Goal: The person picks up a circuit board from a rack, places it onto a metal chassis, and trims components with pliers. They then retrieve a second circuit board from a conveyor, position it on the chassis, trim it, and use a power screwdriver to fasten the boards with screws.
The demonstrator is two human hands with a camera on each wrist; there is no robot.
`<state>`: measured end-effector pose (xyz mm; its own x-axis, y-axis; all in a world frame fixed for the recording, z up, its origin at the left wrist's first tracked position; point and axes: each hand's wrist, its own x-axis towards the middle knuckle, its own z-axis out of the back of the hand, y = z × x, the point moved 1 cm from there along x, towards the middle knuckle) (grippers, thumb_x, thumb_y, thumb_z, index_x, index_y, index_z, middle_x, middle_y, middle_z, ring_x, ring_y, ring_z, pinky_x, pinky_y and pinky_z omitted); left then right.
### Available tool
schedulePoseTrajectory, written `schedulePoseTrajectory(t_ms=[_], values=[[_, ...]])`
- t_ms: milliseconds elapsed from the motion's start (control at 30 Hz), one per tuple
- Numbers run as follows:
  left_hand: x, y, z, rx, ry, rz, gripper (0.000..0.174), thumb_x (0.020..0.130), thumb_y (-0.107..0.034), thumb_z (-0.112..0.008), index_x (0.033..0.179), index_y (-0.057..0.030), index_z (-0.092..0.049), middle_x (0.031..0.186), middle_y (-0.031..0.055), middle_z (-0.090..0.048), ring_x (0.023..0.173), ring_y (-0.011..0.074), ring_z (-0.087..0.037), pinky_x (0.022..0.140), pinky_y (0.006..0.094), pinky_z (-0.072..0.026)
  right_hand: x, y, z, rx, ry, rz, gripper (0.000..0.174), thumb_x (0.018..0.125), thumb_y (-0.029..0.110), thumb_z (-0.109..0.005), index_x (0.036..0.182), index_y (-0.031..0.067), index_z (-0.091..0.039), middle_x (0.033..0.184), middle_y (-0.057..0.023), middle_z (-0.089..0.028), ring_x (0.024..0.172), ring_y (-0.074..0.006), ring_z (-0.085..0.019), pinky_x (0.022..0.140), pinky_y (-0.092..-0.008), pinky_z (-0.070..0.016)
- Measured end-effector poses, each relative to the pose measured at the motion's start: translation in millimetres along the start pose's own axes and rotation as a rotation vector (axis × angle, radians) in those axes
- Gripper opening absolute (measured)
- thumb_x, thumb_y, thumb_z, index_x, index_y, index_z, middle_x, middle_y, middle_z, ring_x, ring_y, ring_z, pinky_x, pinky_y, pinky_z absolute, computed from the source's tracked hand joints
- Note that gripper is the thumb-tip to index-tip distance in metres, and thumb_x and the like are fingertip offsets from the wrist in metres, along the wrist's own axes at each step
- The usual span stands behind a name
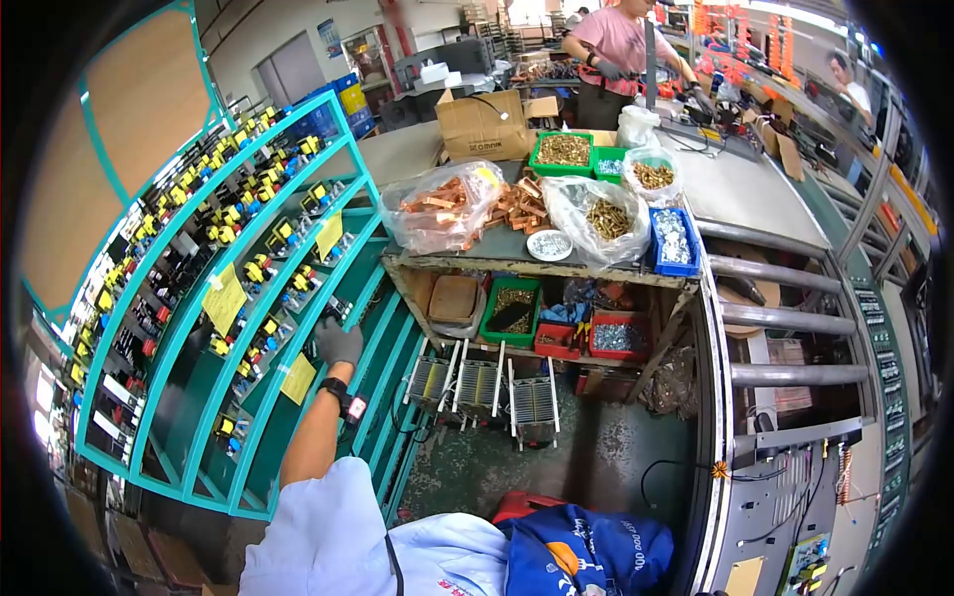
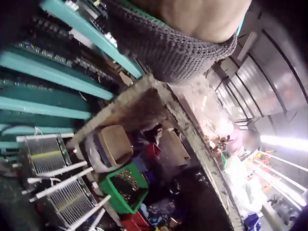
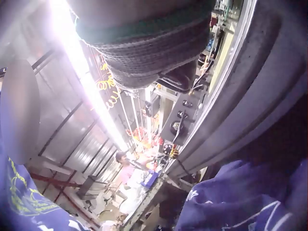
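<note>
My left hand (image 1: 340,341), in a grey glove, reaches to the teal rack (image 1: 343,149) on the left, beside a small part (image 1: 341,308) at a shelf's edge. Whether the fingers hold or touch that part cannot be made out. The left wrist view shows the knitted glove (image 2: 168,53) from the cuff side, its fingers hidden. Out of the head view, my right hand (image 3: 149,60) appears gloved at the top of the right wrist view, close to a metal panel (image 3: 185,108) with dark round fittings. Its fingers are mostly hidden.
Ahead, a bench holds copper pieces (image 1: 522,207), bagged brass parts (image 1: 608,219) and a blue bin (image 1: 674,241). Finned units (image 1: 479,387) stand on the floor beneath. Metal rollers (image 1: 795,374) lie to the right. A person in pink (image 1: 611,42) stands behind the bench.
</note>
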<state>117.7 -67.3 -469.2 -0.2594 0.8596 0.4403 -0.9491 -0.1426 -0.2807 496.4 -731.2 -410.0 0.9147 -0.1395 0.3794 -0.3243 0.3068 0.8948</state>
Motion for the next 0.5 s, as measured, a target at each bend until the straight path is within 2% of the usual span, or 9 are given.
schedulePoseTrajectory(t_ms=[100,167,333,367,467,500], values=[[28,22,-1,-0.018,0.191,0.362,0.060,0.087,-0.036,-0.070,0.133,0.0001,-0.059,0.141,0.0282,-0.054,0.122,0.0476,-0.057,0.101,0.0536,-0.0499,-8,0,-3,-0.013,0.009,0.038,0.015,0.101,0.009,-0.068,0.100,-0.0062,-0.068,0.083,-0.0109,-0.066,0.073,-0.0210,-0.059,0.067,-0.0338,-0.0499],[44,27,-3,-0.014,0.262,0.442,0.059,0.087,-0.038,-0.069,0.131,0.0003,-0.060,0.140,0.0284,-0.055,0.121,0.0472,-0.058,0.101,0.0533,-0.0498,-11,1,-3,-0.040,0.014,0.037,0.014,0.101,0.008,-0.067,0.101,-0.0062,-0.068,0.083,-0.0109,-0.066,0.073,-0.0207,-0.059,0.067,-0.0340,-0.0497],[76,24,-21,-0.003,0.306,0.422,0.058,0.089,-0.041,-0.066,0.128,0.0008,-0.063,0.135,0.0288,-0.058,0.119,0.0464,-0.060,0.101,0.0527,-0.0495,-17,15,1,-0.129,-0.001,-0.005,0.014,0.101,0.008,-0.067,0.100,-0.0059,-0.067,0.083,-0.0110,-0.066,0.073,-0.0200,-0.058,0.067,-0.0336,-0.0488],[81,25,-26,0.001,0.306,0.413,0.058,0.089,-0.042,-0.066,0.127,0.0009,-0.063,0.134,0.0289,-0.059,0.119,0.0462,-0.060,0.101,0.0526,-0.0494,-16,19,3,-0.125,0.050,0.016,0.013,0.101,0.007,-0.066,0.100,-0.0059,-0.068,0.082,-0.0110,-0.065,0.073,-0.0201,-0.058,0.065,-0.0334,-0.0482],[99,31,-40,-0.004,0.313,0.355,0.058,0.090,-0.044,-0.064,0.125,0.0012,-0.065,0.132,0.0291,-0.061,0.118,0.0457,-0.061,0.101,0.0522,-0.0493,-22,-41,17,-0.265,0.008,0.006,0.016,0.101,0.011,-0.066,0.103,-0.0052,-0.068,0.083,-0.0110,-0.066,0.074,-0.0199,-0.059,0.065,-0.0333,-0.0475],[103,35,-47,-0.011,0.320,0.326,0.058,0.090,-0.045,-0.064,0.125,0.0013,-0.065,0.131,0.0292,-0.061,0.118,0.0455,-0.061,0.101,0.0521,-0.0492,-29,-35,20,-0.242,0.030,0.042,0.018,0.101,0.013,-0.067,0.105,-0.0042,-0.068,0.089,-0.0122,-0.066,0.075,-0.0209,-0.060,0.067,-0.0339,-0.0499]])
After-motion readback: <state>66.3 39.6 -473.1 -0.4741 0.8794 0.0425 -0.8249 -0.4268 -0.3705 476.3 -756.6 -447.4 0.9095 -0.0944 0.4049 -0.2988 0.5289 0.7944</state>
